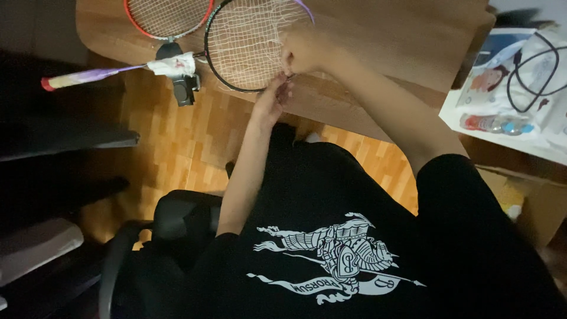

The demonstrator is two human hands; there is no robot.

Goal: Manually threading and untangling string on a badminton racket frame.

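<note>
Fingers of both hands pinch white string at the lower rim of the black-framed badminton racket (pixel 245 44) on the wooden surface (pixel 401 41). Right hand (pixel 302 53) grips just above left hand (pixel 273 100); the racket's long axis runs leftward, away from them.

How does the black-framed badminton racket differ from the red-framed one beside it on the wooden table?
The black-framed racket is being handled by both hands, and its strings look loose and uneven. The red-framed racket lies untouched, with an even string grid, partly cut off by the frame. Both rest on the wooden table.
</note>
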